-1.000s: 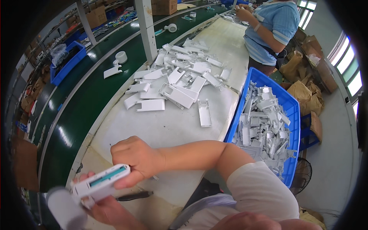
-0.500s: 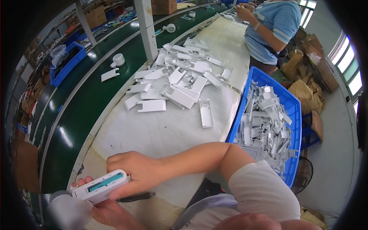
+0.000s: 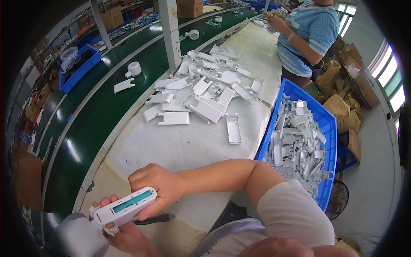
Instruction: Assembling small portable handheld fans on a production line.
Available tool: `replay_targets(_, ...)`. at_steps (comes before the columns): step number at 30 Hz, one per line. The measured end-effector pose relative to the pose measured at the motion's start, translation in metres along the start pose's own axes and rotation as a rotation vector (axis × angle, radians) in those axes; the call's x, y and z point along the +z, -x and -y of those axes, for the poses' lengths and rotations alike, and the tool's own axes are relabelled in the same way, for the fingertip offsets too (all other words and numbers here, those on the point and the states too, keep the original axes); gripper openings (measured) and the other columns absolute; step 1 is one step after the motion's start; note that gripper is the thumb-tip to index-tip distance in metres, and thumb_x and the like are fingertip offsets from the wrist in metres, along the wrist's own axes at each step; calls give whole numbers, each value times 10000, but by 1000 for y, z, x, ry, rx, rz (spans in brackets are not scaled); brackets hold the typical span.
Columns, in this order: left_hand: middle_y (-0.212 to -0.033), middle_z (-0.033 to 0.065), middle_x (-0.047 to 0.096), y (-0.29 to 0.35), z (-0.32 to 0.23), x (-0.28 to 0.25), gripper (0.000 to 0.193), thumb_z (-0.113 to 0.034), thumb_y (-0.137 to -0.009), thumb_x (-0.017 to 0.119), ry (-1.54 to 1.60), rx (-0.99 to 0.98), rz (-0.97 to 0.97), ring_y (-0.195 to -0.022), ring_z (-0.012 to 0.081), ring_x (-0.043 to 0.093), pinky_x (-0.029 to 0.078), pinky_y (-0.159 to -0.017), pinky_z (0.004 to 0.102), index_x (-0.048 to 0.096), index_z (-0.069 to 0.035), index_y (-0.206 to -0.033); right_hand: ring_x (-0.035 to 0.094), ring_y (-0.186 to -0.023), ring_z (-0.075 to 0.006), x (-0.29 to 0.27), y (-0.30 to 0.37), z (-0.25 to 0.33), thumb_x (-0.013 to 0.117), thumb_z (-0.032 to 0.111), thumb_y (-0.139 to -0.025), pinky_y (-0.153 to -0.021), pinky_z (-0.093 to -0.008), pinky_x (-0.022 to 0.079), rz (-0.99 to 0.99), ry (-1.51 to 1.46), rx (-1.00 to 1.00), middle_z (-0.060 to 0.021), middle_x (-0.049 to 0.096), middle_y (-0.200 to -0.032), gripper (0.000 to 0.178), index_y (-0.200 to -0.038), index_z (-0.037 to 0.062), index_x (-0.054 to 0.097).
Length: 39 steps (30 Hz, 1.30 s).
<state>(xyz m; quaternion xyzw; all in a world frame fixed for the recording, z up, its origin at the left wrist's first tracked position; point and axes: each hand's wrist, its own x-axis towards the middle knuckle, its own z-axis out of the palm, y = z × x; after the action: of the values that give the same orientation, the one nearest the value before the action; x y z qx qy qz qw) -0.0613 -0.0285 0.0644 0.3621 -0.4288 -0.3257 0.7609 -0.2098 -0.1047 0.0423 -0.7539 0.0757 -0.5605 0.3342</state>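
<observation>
A white, elongated plastic housing [image 3: 123,215] with a teal strip [image 3: 132,202] in its long slot is held between both hands at the lower left. A rounded grey-white part [image 3: 79,237], blurred and close to the camera, sits at its lower-left end; whether they are joined I cannot tell. My left hand [image 3: 124,235] is closed around the near end, white wraps showing on its fingers. My right hand [image 3: 156,186] grips the far end, its thumb along the side. Beneath them a dark, slim tool [image 3: 155,219] lies on the table.
White plastic covers [image 3: 207,107] are heaped on the worktable [image 3: 188,147]. More fill a blue bin [image 3: 332,141] on the right. A green conveyor [image 3: 105,103] runs along the left with white parts on it. A white post [image 3: 170,36] and a co-worker [image 3: 306,34] stand beyond.
Both hands and the white housing have shifted slightly right and up in view. More of the wrapped left fingers shows. The background has also shifted slightly right.
</observation>
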Motion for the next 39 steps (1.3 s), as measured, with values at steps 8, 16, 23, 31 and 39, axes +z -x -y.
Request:
replay_targets(8,-1121,145,513,-6,-3,0,538,-300,-874,517,-8,-89,-109,-1069,275,509,411,-949,392,355,24,-1271,513,-579,-263,3,3,-9,714,462,-682,-482,-327,400,76,68,-18,-76,478,-664,471,-711,31,528)
replay_targets(16,-1076,147,529,-20,-16,-1,457,-205,-866,526,-29,-43,-71,-1021,264,523,430,-909,398,398,37,-1232,534,-643,-272,1,15,-21,651,426,-756,-544,-359,432,251,195,-54,-83,500,-705,399,-835,45,563)
replay_targets(23,-1070,117,554,-31,13,-67,393,-156,-836,535,206,-507,125,-973,243,546,426,-912,449,455,-4,-1190,581,-703,-271,6,31,-57,638,192,-762,-615,-362,476,294,334,155,-90,584,-771,123,-818,84,623)
replay_targets(31,-995,125,582,-37,14,-111,330,-222,-870,506,447,-646,-68,-939,266,574,454,-856,392,488,4,-1108,572,-649,-269,21,13,-42,635,98,-759,-571,-345,466,421,394,263,-96,577,-719,58,-804,63,628)
replay_targets(39,-1047,145,563,-10,-10,-194,474,-69,-810,523,-252,-511,-292,-909,262,593,504,-826,422,370,-4,-1253,568,-753,-267,28,42,-75,574,191,-807,-654,-373,473,502,360,130,-90,579,-779,109,-819,89,611)
